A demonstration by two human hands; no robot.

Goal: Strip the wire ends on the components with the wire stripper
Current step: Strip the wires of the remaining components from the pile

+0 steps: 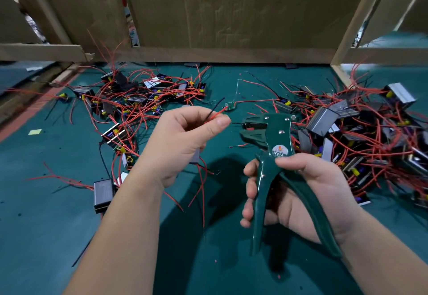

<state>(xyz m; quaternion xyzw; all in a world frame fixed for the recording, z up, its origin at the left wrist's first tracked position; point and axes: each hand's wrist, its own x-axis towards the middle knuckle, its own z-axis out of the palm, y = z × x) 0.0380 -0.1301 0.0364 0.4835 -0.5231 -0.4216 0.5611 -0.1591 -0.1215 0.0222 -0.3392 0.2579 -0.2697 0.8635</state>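
My left hand pinches a red wire and a black wire between thumb and fingers, their ends pointing up and right. A grey component hangs partly hidden under that hand, with more red wires trailing below it. My right hand grips the handles of a dark green wire stripper, which stands upright with its jaws facing left. The jaws are a short gap to the right of the wire ends and do not touch them.
A green mat covers the table. Piles of grey components with red wires lie at the left and right. A small green circuit board lies in the middle. Cardboard and wooden frames wall the back.
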